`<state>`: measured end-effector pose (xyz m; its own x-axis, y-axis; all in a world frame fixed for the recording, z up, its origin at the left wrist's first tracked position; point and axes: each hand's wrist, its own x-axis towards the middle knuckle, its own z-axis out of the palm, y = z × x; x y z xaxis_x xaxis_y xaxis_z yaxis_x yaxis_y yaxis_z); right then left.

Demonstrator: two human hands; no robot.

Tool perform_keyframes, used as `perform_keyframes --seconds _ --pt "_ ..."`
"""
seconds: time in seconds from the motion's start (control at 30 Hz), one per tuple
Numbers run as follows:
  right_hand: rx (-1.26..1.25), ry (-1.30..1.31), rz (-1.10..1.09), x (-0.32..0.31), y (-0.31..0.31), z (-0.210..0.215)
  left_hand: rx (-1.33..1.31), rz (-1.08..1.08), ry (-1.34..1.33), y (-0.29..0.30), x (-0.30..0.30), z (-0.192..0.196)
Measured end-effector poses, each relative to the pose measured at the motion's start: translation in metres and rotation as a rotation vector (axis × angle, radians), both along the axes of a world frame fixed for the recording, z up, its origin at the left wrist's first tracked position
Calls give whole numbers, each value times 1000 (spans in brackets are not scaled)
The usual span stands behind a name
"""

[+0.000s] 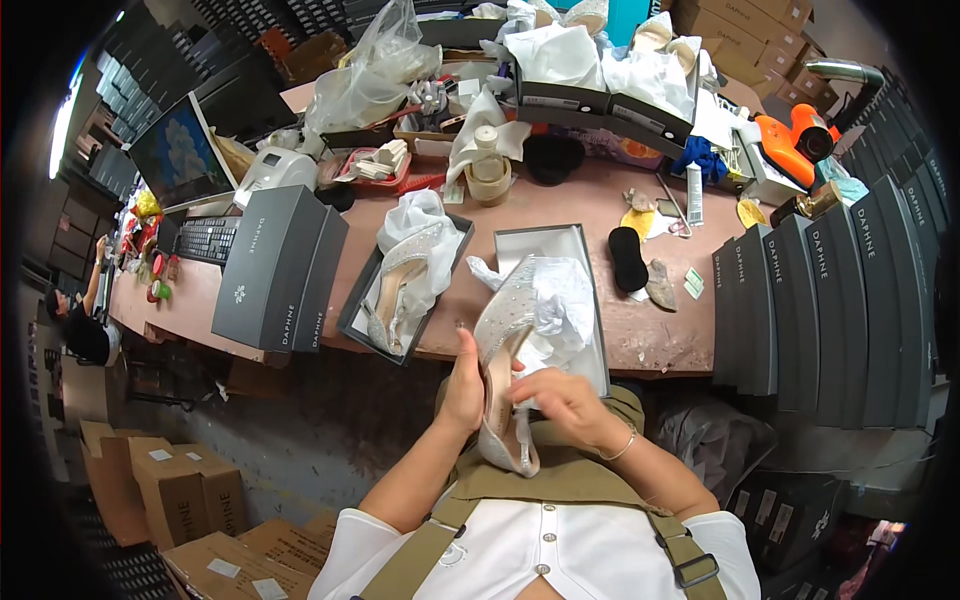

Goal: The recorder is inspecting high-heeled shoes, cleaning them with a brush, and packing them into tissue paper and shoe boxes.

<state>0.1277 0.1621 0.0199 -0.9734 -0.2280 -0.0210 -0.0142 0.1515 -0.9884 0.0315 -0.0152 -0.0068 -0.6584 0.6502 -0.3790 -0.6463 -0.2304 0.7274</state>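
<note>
A silver, rhinestone-covered high-heeled shoe [503, 315] is held upright in front of me, white tissue paper [562, 308] bunched beside its toe. My left hand [463, 388] is closed around the shoe's left side. My right hand [565, 402] has curled fingers pressed at the inner edge near the insole; what exactly they pinch is partly hidden. Behind the shoe an open grey shoe box [590, 262] sits at the table's edge. To its left, a second open box [447, 285] contains a matching shoe [400, 270] with tissue paper around it.
Grey shoe boxes [265, 265] stand at left by a keyboard [207, 238]; several more [830, 300] line the right. A black oval pad [628, 259], tape rolls [488, 182] and an orange tool [785, 145] lie on the pink table [660, 335]. Another person [88, 325] is far left.
</note>
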Motion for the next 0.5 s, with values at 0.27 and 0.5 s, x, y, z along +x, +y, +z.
perform_keyframes --seconds 0.27,0.5 --pt "-582 4 -288 -27 12 18 -20 -459 189 -3 -14 26" --pt "-191 4 -256 -11 -3 24 -60 -678 -117 -28 -28 7"
